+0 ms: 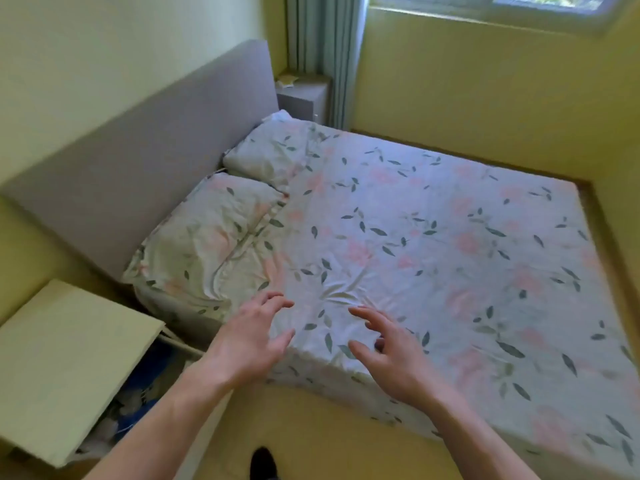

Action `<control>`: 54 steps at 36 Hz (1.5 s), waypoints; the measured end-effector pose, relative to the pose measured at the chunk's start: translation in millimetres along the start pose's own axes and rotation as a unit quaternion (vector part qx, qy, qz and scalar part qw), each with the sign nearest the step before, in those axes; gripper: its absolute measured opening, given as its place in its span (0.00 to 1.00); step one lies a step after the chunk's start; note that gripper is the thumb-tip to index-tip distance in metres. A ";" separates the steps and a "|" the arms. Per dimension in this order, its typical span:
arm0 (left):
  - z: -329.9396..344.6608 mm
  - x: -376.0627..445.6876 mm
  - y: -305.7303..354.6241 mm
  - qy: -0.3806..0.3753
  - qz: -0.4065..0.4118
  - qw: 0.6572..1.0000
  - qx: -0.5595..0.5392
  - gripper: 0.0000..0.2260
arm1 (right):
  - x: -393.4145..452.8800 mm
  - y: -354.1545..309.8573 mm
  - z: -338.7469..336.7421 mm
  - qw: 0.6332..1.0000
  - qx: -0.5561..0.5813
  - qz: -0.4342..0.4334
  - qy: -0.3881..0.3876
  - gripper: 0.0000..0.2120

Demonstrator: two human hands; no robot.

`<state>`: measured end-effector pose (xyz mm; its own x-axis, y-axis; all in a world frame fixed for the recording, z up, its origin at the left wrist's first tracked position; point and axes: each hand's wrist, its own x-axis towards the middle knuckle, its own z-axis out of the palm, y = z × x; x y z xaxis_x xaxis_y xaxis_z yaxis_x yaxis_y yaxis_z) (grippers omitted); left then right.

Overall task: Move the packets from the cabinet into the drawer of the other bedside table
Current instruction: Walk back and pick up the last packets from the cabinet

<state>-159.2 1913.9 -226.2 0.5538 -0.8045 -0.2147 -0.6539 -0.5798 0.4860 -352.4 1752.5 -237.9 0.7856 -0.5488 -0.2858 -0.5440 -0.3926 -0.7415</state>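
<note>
Head view: both hands (left [247, 336], right [393, 355]) spread, empty, over wrinkled floral sheet [433, 237].

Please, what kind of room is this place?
Most likely a home bedroom. A double bed with two pillows stands against a padded headboard, and a bedside table sits at each side.

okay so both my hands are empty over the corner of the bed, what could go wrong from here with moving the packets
Three risks, as judgements:
1. The near bedside table stands open beside your left hand; its white door edge could catch your arm or leg.
2. Its blue and white contents look jumbled, so packets may spill when pulled.
3. The far bedside table sits across the bed, beside the curtain; that carry invites drops unless your right hand helps.
</note>
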 end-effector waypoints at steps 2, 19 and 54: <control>18.1 12.1 49.3 -0.004 0.035 0.999 0.017 0.22 | -29.2 32.9 -37.5 1.000 0.006 0.014 0.027 0.24; 191.8 40.5 419.1 -0.082 0.274 0.956 0.065 0.22 | -245.9 265.0 -292.3 0.969 0.021 0.126 0.211 0.28; 518.7 188.7 1035.7 -0.130 0.421 0.896 0.062 0.22 | -391.1 709.8 -743.0 0.892 0.119 0.215 0.379 0.24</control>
<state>-999.4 1094.7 -202.8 -0.2895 -0.9571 -0.0143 -0.8452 0.2486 0.4732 -1264.8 1140.1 -201.5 0.0462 -0.9877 -0.1491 -0.5983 0.0922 -0.7960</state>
